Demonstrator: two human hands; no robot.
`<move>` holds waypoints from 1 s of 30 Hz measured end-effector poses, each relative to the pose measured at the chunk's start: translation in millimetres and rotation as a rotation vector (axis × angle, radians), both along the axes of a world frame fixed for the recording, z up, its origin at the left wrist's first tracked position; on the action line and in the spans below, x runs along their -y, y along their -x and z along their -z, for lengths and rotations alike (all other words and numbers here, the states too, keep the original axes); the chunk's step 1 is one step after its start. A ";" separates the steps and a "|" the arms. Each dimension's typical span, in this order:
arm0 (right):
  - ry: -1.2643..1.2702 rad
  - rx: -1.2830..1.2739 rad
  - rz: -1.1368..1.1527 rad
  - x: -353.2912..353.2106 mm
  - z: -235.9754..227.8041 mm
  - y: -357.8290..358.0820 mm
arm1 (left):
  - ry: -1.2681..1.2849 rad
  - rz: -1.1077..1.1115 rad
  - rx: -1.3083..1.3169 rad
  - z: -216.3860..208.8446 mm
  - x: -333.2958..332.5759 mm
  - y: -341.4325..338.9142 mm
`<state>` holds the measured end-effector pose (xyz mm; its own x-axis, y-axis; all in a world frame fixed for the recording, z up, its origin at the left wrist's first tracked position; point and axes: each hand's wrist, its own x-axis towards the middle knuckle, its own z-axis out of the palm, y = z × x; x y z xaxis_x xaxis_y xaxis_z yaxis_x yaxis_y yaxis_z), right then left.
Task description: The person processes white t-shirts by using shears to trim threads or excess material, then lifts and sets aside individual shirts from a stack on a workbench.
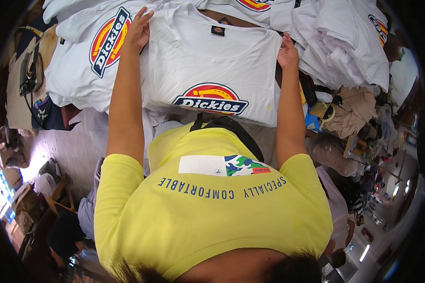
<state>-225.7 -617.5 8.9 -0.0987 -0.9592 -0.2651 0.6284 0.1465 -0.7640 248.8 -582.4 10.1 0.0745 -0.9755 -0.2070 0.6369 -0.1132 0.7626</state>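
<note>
A white T-shirt lies spread in front of me, neckline at the far side, with a red, yellow and dark blue logo print low on its chest and a small black neck label. My left hand is at its left shoulder, fingers apart beside the fabric. At the opposite shoulder, my right hand has its fingers closed on the shirt's edge. Another white T-shirt with a similar logo lies under and beside my left forearm.
More white shirts are heaped at the far right. An iron-like tool with a cord rests on beige cloth at the left. Tape rolls, crumpled beige fabric and small boxes clutter the right side. Other people sit behind on both sides.
</note>
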 end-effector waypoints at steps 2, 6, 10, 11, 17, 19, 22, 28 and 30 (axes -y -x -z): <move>0.036 0.025 -0.019 -5.6 -8.2 -1.0 | 0.015 -0.022 -0.033 -3.6 -4.9 1.1; 0.139 -0.052 -0.043 -38.5 -28.9 9.2 | 0.065 -0.018 0.108 -38.4 -52.2 6.2; 0.113 -0.481 -0.050 -129.1 -47.8 21.3 | 0.010 0.222 0.684 -56.3 -145.8 8.5; 0.169 -0.649 -0.077 -149.2 -43.0 22.1 | -0.013 0.251 0.793 -55.7 -168.6 10.6; 0.094 -0.918 -0.188 -215.2 -7.1 28.5 | 0.018 0.272 1.306 -34.0 -236.9 22.9; 0.136 -0.954 -0.164 -218.8 -4.9 25.9 | -0.021 0.255 1.299 -30.4 -242.7 25.8; 0.174 -1.003 -0.142 -219.4 -3.8 23.2 | 0.009 0.280 1.411 -21.6 -245.1 23.9; 0.367 -1.464 -0.038 -222.4 -14.0 14.8 | 0.108 0.229 1.452 -13.4 -250.9 20.9; 0.441 -1.637 0.059 -225.8 -22.6 2.4 | 0.119 0.225 1.467 -19.0 -249.2 23.7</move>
<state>-228.0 -391.7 31.5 -0.0139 -0.9121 0.4097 -0.8065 -0.2320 -0.5438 225.0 -333.2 29.1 -0.0100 -0.9999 -0.0032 -0.7098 0.0049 0.7044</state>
